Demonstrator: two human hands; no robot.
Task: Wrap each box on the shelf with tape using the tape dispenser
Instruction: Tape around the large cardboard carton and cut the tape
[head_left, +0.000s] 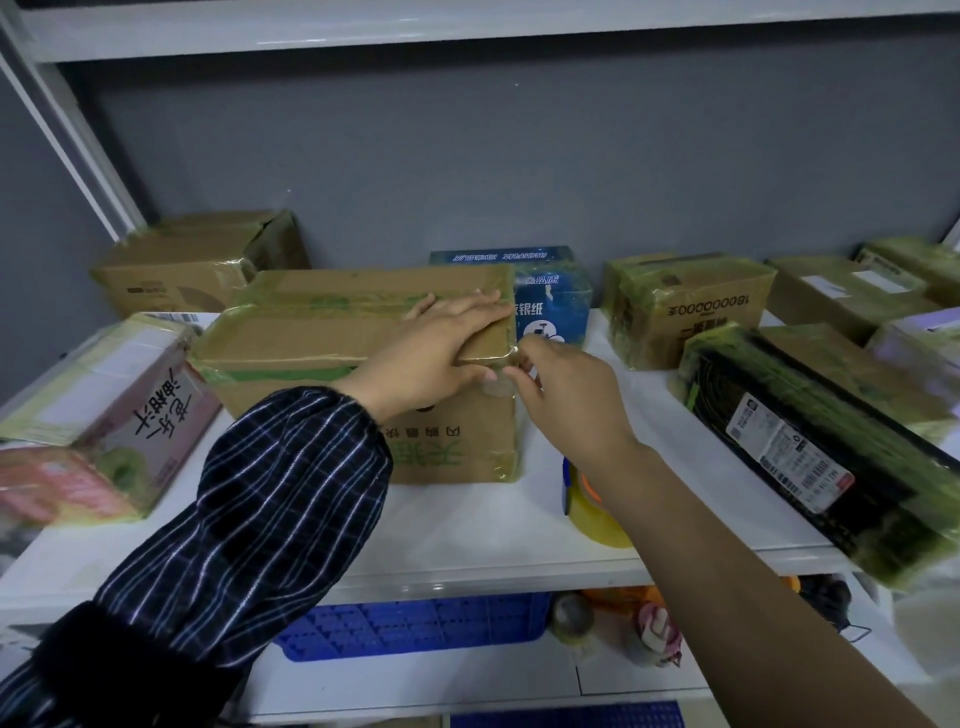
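Mid-task from what I see. Centre cardboard box (322, 332) sits on the white shelf (467, 540), greenish tape bands already along its top edges and its front right corner. Left grip (441, 343) lies flat on the box top near the right end, fingers straight, thumb over the front edge, pressing down, clamped on nothing. Right grip (566, 389) is together at the box's top right corner, looks pinched on a clear tape end (511, 358); a bit blurred, so that's my read. Tape dispenser (584, 501) with its yellow roll is on the shelf under my right forearm, not held. Done, I'd say: pink box (114, 400), blue box (558, 306), printed brown box (691, 312) and black box (810, 441) all show heavy tape. Left: back-left box (187, 265) and plain brown box (836, 296) look only lightly taped, plus finishing this one.
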